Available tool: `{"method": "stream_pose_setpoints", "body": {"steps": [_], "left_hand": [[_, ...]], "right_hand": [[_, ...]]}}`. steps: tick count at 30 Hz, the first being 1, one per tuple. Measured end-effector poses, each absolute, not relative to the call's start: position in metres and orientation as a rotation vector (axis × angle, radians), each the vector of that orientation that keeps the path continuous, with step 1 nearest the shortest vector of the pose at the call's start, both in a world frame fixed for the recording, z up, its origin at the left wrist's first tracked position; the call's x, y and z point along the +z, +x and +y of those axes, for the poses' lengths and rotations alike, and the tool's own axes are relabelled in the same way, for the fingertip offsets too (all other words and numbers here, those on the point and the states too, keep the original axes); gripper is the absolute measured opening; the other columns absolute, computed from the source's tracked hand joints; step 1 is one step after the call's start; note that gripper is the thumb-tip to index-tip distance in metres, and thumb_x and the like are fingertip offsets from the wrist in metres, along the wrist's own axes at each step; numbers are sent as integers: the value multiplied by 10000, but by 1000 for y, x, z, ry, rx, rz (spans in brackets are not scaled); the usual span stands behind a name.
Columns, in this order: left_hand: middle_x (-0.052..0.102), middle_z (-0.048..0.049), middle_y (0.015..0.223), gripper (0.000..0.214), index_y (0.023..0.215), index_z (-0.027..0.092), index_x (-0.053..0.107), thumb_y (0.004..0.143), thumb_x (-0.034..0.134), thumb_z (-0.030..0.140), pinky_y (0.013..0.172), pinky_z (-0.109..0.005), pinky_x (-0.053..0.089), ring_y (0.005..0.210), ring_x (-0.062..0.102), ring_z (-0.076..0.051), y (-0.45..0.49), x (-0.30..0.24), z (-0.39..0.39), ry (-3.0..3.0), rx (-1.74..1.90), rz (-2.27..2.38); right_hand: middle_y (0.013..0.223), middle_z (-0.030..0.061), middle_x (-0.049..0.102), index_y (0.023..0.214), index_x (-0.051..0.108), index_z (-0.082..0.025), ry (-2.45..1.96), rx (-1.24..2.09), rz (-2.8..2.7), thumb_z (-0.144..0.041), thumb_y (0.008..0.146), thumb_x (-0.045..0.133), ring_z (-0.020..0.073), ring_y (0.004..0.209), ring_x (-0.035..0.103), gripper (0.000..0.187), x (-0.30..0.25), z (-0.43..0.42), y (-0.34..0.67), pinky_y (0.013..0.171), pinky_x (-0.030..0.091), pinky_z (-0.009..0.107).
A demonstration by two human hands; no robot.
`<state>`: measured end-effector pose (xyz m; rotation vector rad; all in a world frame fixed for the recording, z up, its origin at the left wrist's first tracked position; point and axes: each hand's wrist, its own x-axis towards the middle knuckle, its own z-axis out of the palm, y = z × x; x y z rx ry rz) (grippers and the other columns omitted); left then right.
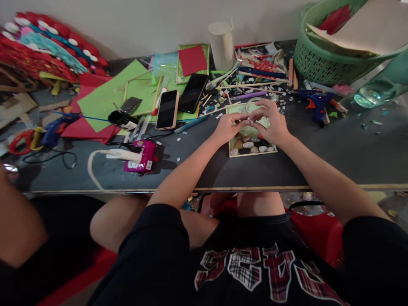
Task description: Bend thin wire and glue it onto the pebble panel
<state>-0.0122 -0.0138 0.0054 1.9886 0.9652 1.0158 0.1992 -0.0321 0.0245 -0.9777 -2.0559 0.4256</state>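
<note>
the left hand (228,127) and the right hand (274,124) are both over a little frame (251,154) that lies flat on the dark surface (334,157), close to the near edge. the frame has thin pale wooden sides and a light green back. a row of pebbles (251,145) – white, brown and black – sits along its near side, just under the hands.

the two hands come together in the middle, above the green part of the frame. each grip is narrow, with thumb and fingertips pinched close, and the tips of both hands nearly touch each other. a tiny pale bit shows where they meet, but it is too small to tell what it is or which hand has it. the right hand's fingers are curled and cover the far right part of the frame.

to the left of the frame lie two phones side by side – a phone with a pale case (167,109) and a black phone (193,92) – resting on a big green paper (111,95). a red paper (192,59) lies behind them. a pink gadget (142,156) with a white cord sits near the front edge. a blue glue gun (315,103) lies to the right of the hands, and a green basket (318,63) stands behind it. sticks and little paper scraps are spread all over the far side of the surface.
</note>
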Motion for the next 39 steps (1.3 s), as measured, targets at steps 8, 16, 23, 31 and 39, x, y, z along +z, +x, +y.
{"method": "stream_pose_setpoints", "body": {"steps": [8, 16, 23, 31, 39], "left_hand": [[841, -65, 929, 340, 956, 199, 862, 948, 699, 497, 822, -282, 573, 888, 789, -207, -13, 10, -15, 2063, 953, 991], [850, -65, 1019, 247, 1029, 193, 854, 912, 757, 389, 892, -306, 607, 957, 800, -227, -13, 7, -13, 1966, 952, 1018], [841, -54, 929, 354, 1198, 162, 785, 994, 628, 405, 865, -285, 576, 873, 787, -187, -11, 9, -15, 1947, 892, 1016], [809, -46, 929, 228, 1038, 152, 737, 987, 582, 311, 853, -269, 533, 911, 761, -186, -9, 17, -21, 1996, 798, 957], [800, -42, 957, 262, 1037, 159, 739, 1008, 562, 351, 840, -276, 492, 893, 719, -177, -8, 21, -21, 2026, 762, 917]], "right_hand": [[924, 37, 699, 1345, 469, -244, -803, 542, -2172, -506, 959, 617, 213, 773, 690, 489, 23, -25, 204, 778, 609, 402], [882, 30, 695, 1331, 494, -230, -848, 525, -2199, -472, 940, 617, 202, 770, 663, 475, 27, -26, 206, 781, 585, 390], [973, 37, 761, 1298, 517, -227, -842, 387, -2114, -324, 929, 595, 188, 795, 684, 389, 29, -26, 207, 812, 603, 383], [970, 69, 770, 1343, 545, -218, -820, 333, -2205, -289, 993, 518, 260, 896, 748, 358, 28, -22, 209, 899, 624, 493], [1015, 69, 792, 1377, 525, -214, -791, 253, -2301, -225, 998, 496, 277, 1022, 771, 380, 34, -25, 212, 964, 568, 474]]}}
